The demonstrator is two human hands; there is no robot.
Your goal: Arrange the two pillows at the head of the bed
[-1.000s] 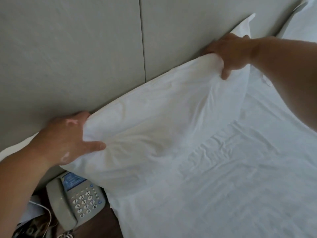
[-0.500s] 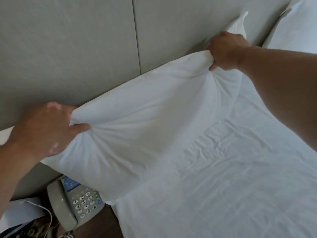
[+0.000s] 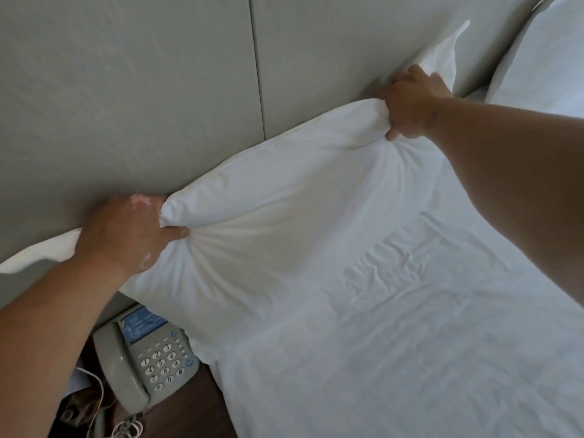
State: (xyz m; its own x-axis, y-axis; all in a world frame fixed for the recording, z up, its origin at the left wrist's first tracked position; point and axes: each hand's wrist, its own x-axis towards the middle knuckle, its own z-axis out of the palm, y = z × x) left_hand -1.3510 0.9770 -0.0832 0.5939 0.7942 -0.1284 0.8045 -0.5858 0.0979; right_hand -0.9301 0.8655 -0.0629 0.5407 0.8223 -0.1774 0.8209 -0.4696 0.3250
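A white pillow (image 3: 284,216) leans against the grey padded headboard (image 3: 158,90) at the head of the bed. My left hand (image 3: 126,232) grips its left end, bunching the cover. My right hand (image 3: 407,105) grips its right end near the headboard. The loose flaps of the cover stick out past both hands. A second white pillow (image 3: 543,58) stands at the top right, partly out of frame.
The white bed sheet (image 3: 410,327) is wrinkled below the pillow. A grey desk phone (image 3: 142,358) with a coiled cord sits on a dark wooden nightstand (image 3: 189,403) at the lower left, just beside the pillow's corner.
Both hands have tightened from a looser hold into a bunched grip on the pillow's ends. The pillow has shifted slightly up against the headboard.
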